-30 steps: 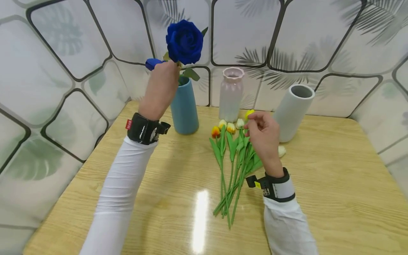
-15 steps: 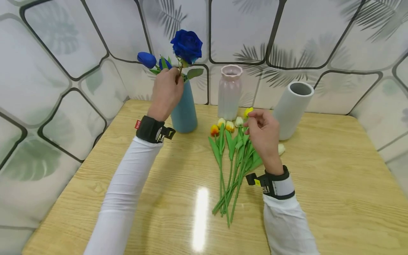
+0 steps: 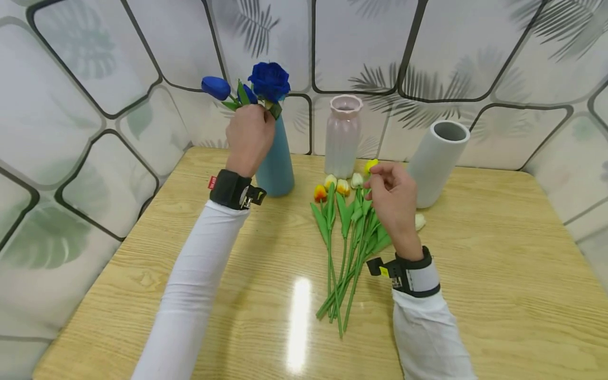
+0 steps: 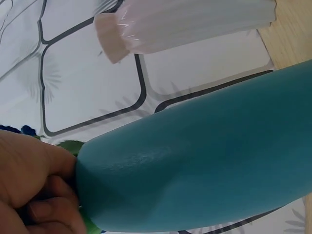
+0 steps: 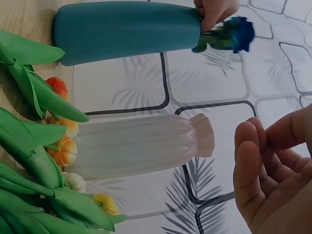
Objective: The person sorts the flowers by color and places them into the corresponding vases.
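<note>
My left hand (image 3: 250, 138) is at the mouth of the blue vase (image 3: 277, 166), its curled fingers gripping the stem of a blue rose (image 3: 269, 82). In the left wrist view the fingers (image 4: 57, 209) lie right at the vase rim, and the stem is hidden behind them. Two blue tulips (image 3: 216, 87) rise from the same vase, just left of the rose. My right hand (image 3: 393, 206) hovers over the heads of a bunch of tulips (image 3: 353, 253). The right wrist view shows its fingers (image 5: 247, 168) loosely curled with nothing between them.
A pinkish-white vase (image 3: 343, 140) with a scalloped rim stands behind the tulips. To its right is a pale grey vase (image 3: 437, 163), close behind my right hand. A patterned wall covering (image 3: 361, 47) closes off the back of the wooden table (image 3: 503, 253).
My left hand has come down to the vase mouth, and the blue rose has sunk lower with it. The blue tulips show more clearly. My right hand has stayed in place.
</note>
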The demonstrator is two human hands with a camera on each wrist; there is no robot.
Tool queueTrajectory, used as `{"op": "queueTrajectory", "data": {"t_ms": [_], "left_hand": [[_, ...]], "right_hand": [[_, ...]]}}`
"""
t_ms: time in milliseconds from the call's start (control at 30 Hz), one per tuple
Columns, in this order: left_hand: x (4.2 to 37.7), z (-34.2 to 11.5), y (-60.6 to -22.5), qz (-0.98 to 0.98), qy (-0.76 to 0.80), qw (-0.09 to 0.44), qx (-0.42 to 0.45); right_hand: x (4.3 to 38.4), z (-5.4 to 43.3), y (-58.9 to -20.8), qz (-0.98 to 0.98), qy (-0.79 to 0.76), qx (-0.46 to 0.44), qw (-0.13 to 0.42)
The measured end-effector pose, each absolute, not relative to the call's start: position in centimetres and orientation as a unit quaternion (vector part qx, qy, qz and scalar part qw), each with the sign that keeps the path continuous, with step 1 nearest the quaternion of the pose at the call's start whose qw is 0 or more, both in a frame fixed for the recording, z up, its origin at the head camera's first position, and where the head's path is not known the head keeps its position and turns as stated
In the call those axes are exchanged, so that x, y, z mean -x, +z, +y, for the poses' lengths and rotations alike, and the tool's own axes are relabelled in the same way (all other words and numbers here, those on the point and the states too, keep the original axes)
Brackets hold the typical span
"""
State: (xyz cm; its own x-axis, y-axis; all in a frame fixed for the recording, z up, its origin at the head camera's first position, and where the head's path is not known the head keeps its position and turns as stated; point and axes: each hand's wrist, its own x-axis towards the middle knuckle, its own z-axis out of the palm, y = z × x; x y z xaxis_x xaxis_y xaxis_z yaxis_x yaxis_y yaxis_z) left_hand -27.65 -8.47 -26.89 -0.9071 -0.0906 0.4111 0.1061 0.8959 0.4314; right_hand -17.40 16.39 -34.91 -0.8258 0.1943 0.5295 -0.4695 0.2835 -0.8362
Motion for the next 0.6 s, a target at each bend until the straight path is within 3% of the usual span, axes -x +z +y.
{"op": "queueTrajectory", "data": {"t_ms": [133, 400, 500, 600], "left_hand": [[27.1, -8.5, -28.0, -0.931, -0.243, 0.272, 0.026], [24.4, -8.8, -31.5, -0.839, -0.305, 0.441, 0.094], [23.1, -8.7, -32.7, -0.83, -0.325, 0.44, 0.105], [22.1, -8.3, -33.3, -0.849, -0.337, 0.39, 0.119]], "right_hand": [[17.4, 16.3, -34.9, -0.752, 0.587, -0.095, 0.282], [16.3, 15.6, -33.3, -0.764, 0.578, -0.088, 0.274], [17.1, 16.2, -34.5, -0.763, 0.579, -0.09, 0.274], [17.4, 16.5, -34.9, -0.763, 0.578, -0.094, 0.274]]}}
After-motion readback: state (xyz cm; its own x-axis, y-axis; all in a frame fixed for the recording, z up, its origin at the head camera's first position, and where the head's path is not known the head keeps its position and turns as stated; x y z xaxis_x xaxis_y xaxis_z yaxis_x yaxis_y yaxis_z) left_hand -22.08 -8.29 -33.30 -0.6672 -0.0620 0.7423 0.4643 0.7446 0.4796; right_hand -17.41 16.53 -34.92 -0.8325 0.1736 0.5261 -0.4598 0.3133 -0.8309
